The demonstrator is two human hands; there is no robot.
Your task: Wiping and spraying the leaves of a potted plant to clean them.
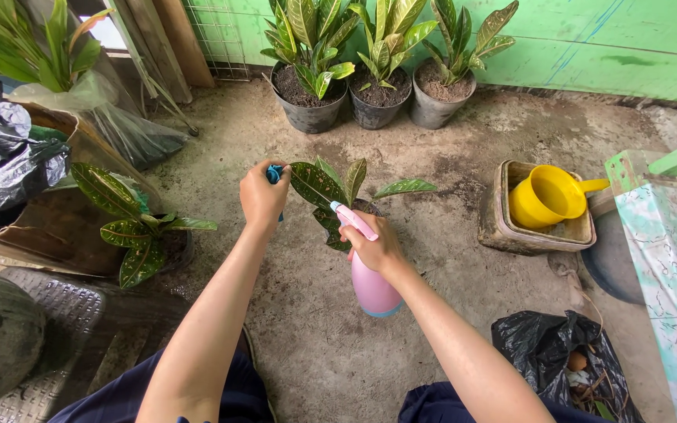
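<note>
1. R hand [376, 249] grips the neck of a pink spray bottle [373, 288], fingers wrapped round it at the trigger; nozzle points far-left toward the plant's leaves.
2. Bottle sits mid-scene, just near-right of the small croton plant [331, 188], tilted, its body hanging below the hand, above the concrete floor [432, 258].
3. L hand [262, 196] closed round a small blue thing [276, 174], mostly hidden; can't tell what it is. Hand is just left of the plant's leaves, close to one leaf; contact unclear.
4. Plant's pot mostly hidden behind leaves & R hand.
5. Far, along green wall [589, 55]: three dark pots w/ crotons [374, 94], side by side, touching.
6. Left: another potted croton [139, 231] beside a brown cardboard box [56, 227]; black plastic bag [1, 157] on top of the box at the far-left.
7. Right: yellow scoop [548, 196] lying in a worn rectangular tub [495, 219], well apart from hands.
8. Near right: black bag [546, 348] open, w/ debris inside.
9. Near left: big dark green pot [1, 337] at frame edge, on a grey patterned mat [72, 313].
10. Person's dark blue trousers [229, 395] at near edge.
</note>
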